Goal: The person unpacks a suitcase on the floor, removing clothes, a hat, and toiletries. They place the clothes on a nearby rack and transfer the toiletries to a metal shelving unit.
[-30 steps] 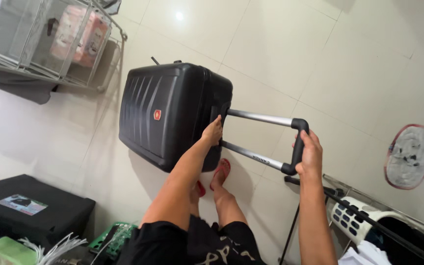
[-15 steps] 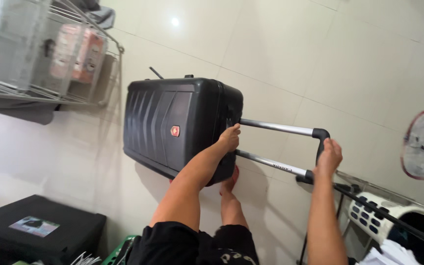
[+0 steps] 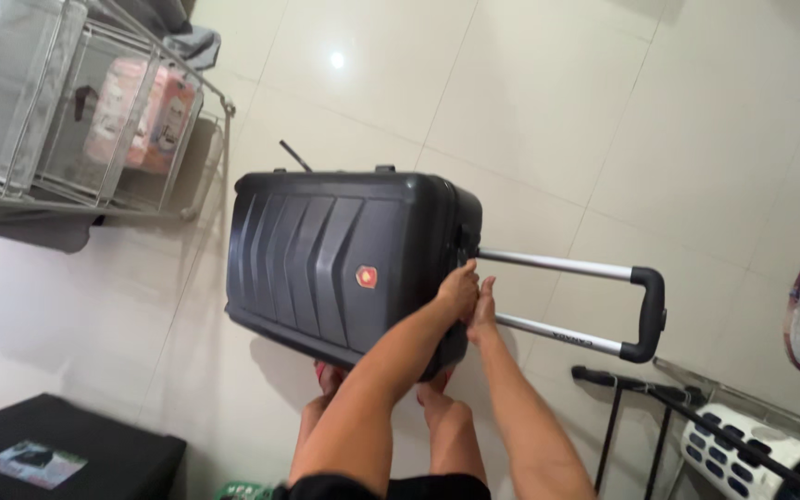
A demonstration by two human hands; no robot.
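While your fingers sit bunched together on the top edge of the suitcase (image 3: 344, 264), both hands are just pressing, not wrapped round anything: left hand (image 3: 458, 289) and right hand (image 3: 484, 310) touch side by side next to the pull-out handle (image 3: 648, 315). That black hard shell stands on the tiled floor (image 3: 548, 102) right by your feet, so expect it stiff, smooth and a bit slippery; the handle bar looks like the better grip. Its wheels are hidden, and weight is anyone's guess. Wire rack (image 3: 67, 111) off left.
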